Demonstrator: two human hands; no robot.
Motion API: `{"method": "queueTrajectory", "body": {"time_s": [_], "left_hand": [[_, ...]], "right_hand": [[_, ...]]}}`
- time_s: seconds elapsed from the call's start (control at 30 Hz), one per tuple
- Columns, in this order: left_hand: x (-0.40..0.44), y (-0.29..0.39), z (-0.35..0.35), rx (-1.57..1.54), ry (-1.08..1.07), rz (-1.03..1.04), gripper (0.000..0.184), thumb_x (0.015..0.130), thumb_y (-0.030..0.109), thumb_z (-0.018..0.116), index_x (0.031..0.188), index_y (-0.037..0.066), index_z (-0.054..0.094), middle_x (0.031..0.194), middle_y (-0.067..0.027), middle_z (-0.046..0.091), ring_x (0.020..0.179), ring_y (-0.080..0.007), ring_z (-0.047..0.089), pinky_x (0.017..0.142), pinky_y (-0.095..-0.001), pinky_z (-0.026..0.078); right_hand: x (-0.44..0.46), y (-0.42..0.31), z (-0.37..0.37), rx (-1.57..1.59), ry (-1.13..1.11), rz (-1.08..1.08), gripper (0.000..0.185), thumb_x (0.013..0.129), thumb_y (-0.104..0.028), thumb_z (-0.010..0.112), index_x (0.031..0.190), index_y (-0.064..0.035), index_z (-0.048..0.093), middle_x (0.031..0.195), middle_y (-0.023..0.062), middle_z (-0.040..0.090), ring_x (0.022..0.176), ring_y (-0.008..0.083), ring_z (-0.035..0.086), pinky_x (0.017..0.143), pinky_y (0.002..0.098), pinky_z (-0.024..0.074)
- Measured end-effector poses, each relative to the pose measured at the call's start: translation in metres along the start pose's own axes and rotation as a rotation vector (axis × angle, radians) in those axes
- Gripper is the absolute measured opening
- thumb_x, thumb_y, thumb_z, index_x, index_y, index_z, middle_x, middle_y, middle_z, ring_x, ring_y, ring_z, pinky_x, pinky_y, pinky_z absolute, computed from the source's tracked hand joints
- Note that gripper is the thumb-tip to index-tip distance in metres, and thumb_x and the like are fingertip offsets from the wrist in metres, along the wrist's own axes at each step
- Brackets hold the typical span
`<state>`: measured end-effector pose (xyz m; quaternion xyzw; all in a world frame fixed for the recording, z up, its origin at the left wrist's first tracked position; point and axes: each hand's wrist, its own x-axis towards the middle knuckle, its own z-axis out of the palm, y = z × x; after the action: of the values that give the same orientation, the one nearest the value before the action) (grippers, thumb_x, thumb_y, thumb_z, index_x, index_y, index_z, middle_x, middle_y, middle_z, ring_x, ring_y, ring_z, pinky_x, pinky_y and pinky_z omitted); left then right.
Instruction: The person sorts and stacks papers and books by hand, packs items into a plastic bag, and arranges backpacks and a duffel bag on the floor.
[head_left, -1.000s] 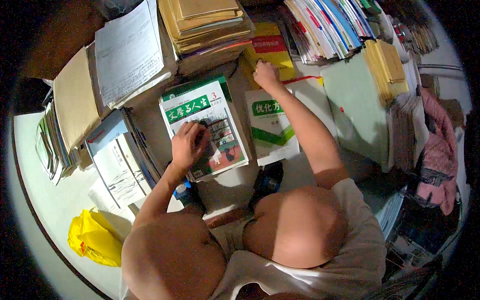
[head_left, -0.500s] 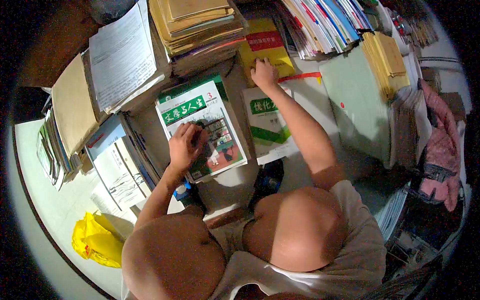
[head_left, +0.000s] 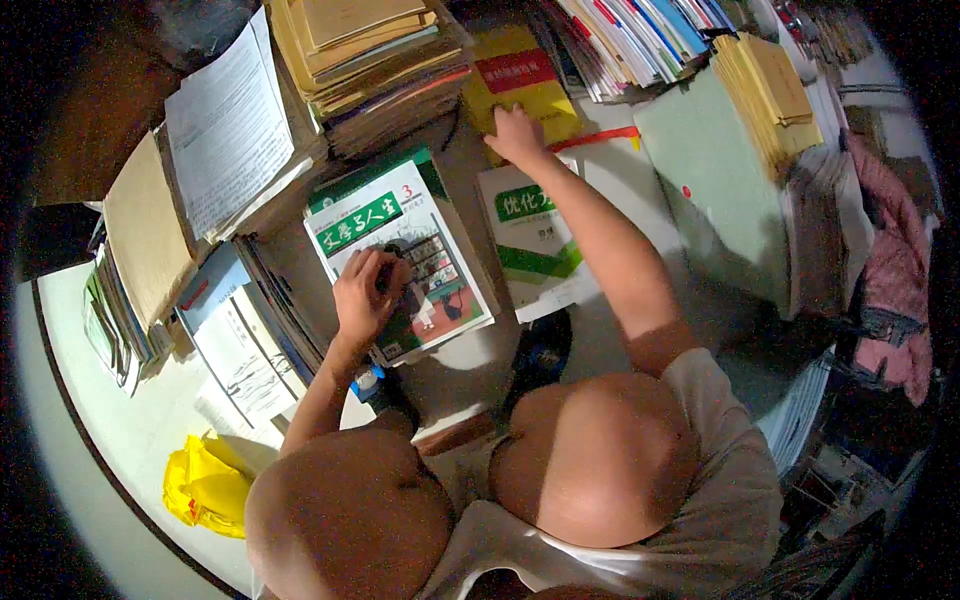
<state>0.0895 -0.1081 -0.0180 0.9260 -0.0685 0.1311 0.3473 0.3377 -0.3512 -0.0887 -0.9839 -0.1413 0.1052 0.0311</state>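
My left hand (head_left: pixel 370 290) rests with curled fingers on the magazine (head_left: pixel 440 300), which has a green title band and lies on a green book (head_left: pixel 420 160). What its fingers hold, if anything, is too dark to make out. My right hand (head_left: pixel 516 136) touches the lower left part of a yellow book (head_left: pixel 520 90) with a red band, fingers bent. Below my right forearm lies a white and green book (head_left: pixel 525 250), partly hidden by the arm.
Tall paper stacks (head_left: pixel 390 85) stand behind the magazine. Handwritten sheets (head_left: pixel 230 130) and a brown folder (head_left: pixel 150 220) are at the left. A yellow bag (head_left: pixel 205 485) lies lower left, a pale green stack (head_left: pixel 710 190) at the right, and pink cloth (head_left: pixel 890 270) beyond it.
The view has shifted, so the piles at the back sit further left and higher. Both hands stay at the same books, and the right hand's fingers have shifted slightly on the yellow one.
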Motion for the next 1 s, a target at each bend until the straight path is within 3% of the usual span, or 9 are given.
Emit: {"method": "queueTrajectory", "body": {"time_s": [0.17, 0.27, 0.37, 0.53, 0.7, 0.83, 0.87, 0.9, 1.0], "left_hand": [[0.000, 0.001, 0.002, -0.033, -0.037, -0.040, 0.010, 0.079, 0.008, 0.066, 0.085, 0.004, 0.059, 0.080, -0.0118, 0.057, 0.074, -0.0324, 0.057, 0.062, -0.0399, 0.048], [-0.003, -0.003, 0.005, -0.012, -0.066, -0.063, 0.011, 0.079, 0.009, 0.067, 0.085, 0.004, 0.059, 0.080, -0.0117, 0.057, 0.074, -0.0322, 0.057, 0.062, -0.0397, 0.047], [-0.002, -0.003, 0.005, -0.020, -0.034, -0.034, 0.011, 0.079, 0.009, 0.067, 0.085, 0.004, 0.060, 0.079, -0.0114, 0.057, 0.074, -0.0321, 0.057, 0.062, -0.0398, 0.047], [0.000, 0.001, 0.002, -0.032, -0.027, -0.043, 0.010, 0.079, 0.009, 0.067, 0.085, 0.004, 0.060, 0.079, -0.0115, 0.057, 0.074, -0.0321, 0.057, 0.062, -0.0399, 0.047], [0.000, 0.003, 0.001, 0.006, -0.016, -0.029, 0.010, 0.079, 0.008, 0.067, 0.085, 0.004, 0.059, 0.080, -0.0115, 0.057, 0.073, -0.0318, 0.057, 0.061, -0.0398, 0.047], [0.003, 0.007, -0.005, -0.034, -0.022, -0.009, 0.010, 0.079, 0.008, 0.067, 0.084, 0.005, 0.058, 0.079, -0.0112, 0.057, 0.073, -0.0321, 0.056, 0.061, -0.0400, 0.046], [0.003, 0.007, -0.005, -0.018, -0.032, 0.000, 0.010, 0.078, 0.007, 0.067, 0.084, 0.005, 0.058, 0.079, -0.0111, 0.057, 0.074, -0.0322, 0.056, 0.062, -0.0401, 0.046], [0.002, 0.007, -0.004, -0.020, -0.032, 0.000, 0.010, 0.078, 0.007, 0.067, 0.084, 0.005, 0.058, 0.079, -0.0111, 0.057, 0.074, -0.0322, 0.056, 0.062, -0.0401, 0.046], [0.001, 0.006, -0.002, -0.005, 0.002, 0.010, 0.011, 0.078, 0.007, 0.067, 0.084, 0.005, 0.058, 0.079, -0.0109, 0.057, 0.075, -0.0320, 0.056, 0.062, -0.0400, 0.046]], "right_hand": [[-0.006, -0.009, -0.010, -0.027, -0.023, -0.070, 0.045, 0.078, -0.036, 0.068, 0.110, -0.0041, 0.060, 0.103, 0.0214, 0.062, 0.094, 0.0355, 0.063, 0.081, 0.0477, 0.0519], [0.004, -0.008, 0.011, -0.262, -0.031, -0.225, 0.035, 0.081, -0.029, 0.065, 0.104, -0.0028, 0.062, 0.087, 0.0181, 0.067, 0.084, 0.0364, 0.065, 0.075, 0.0456, 0.0538], [0.015, 0.002, 0.018, -0.376, 0.041, -0.116, 0.030, 0.086, -0.021, 0.059, 0.109, -0.0014, 0.060, 0.079, 0.0181, 0.067, 0.077, 0.0373, 0.066, 0.067, 0.0447, 0.0544], [0.004, 0.041, -0.012, 0.052, 0.201, 0.023, 0.036, 0.090, -0.013, 0.050, 0.125, -0.0050, 0.052, 0.080, 0.0230, 0.065, 0.077, 0.0375, 0.066, 0.064, 0.0469, 0.0533], [-0.090, 0.049, -0.065, 0.050, 0.312, 0.101, 0.047, 0.089, -0.010, 0.050, 0.136, -0.0086, 0.044, 0.080, 0.0226, 0.064, 0.075, 0.0376, 0.065, 0.062, 0.0473, 0.0522], [-0.190, 0.001, -0.049, -0.056, -0.063, 0.208, 0.059, 0.090, -0.012, 0.046, 0.144, 0.0002, 0.024, 0.092, 0.0236, 0.064, 0.067, 0.0378, 0.065, 0.059, 0.0465, 0.0535], [-0.215, -0.009, -0.019, -0.113, 0.010, 0.184, 0.062, 0.089, -0.012, 0.047, 0.145, -0.0003, 0.022, 0.095, 0.0230, 0.064, 0.070, 0.0384, 0.066, 0.062, 0.0470, 0.0541], [-0.228, -0.021, -0.022, -0.087, -0.226, 0.230, 0.066, 0.086, -0.013, 0.051, 0.144, 0.0016, 0.023, 0.097, 0.0237, 0.064, 0.073, 0.0384, 0.066, 0.065, 0.0483, 0.0541], [-0.265, -0.030, 0.039, -0.073, -0.171, 0.157, 0.072, 0.080, -0.013, 0.057, 0.141, 0.0077, 0.027, 0.125, 0.0333, 0.049, 0.092, 0.0392, 0.064, 0.072, 0.0456, 0.0548]]}}
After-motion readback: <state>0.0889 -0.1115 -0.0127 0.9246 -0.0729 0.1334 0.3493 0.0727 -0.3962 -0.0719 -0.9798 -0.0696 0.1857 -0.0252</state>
